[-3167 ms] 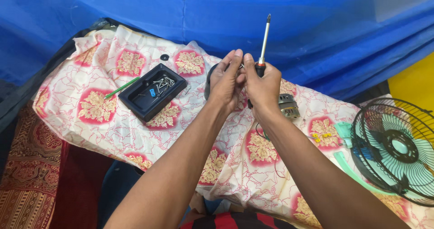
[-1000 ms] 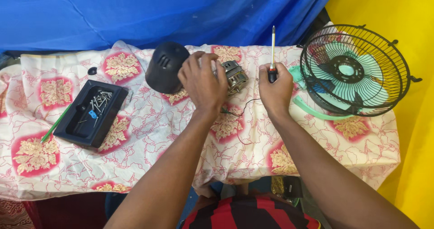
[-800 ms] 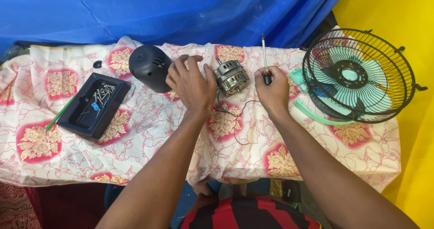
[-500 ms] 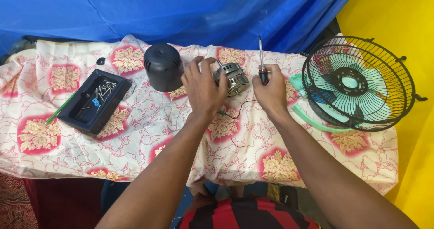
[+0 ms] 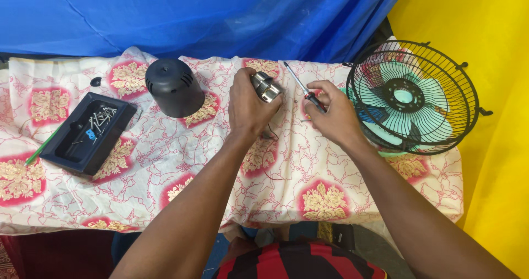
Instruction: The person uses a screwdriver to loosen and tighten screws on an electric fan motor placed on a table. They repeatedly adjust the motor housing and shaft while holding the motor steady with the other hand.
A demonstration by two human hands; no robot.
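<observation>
My left hand point(image 5: 247, 107) grips a small metal fan motor point(image 5: 265, 87) on the patterned cloth-covered table point(image 5: 165, 163). A thin dark wire point(image 5: 267, 156) trails from the motor toward me. My right hand point(image 5: 330, 109) holds a screwdriver point(image 5: 300, 86) by its dark handle, its metal shaft slanting up and left toward the motor. A black domed motor cover point(image 5: 172, 87) stands to the left of my left hand.
A black tray point(image 5: 77, 146) with several screws lies at the left, a green pen point(image 5: 39, 149) beside it. A caged fan with teal blades point(image 5: 412, 96) rests at the right table edge. Blue tarp hangs behind, a yellow wall at right.
The screwdriver has tipped from upright to a slant toward the motor. My left hand has closed more over the motor, and the view has shifted slightly.
</observation>
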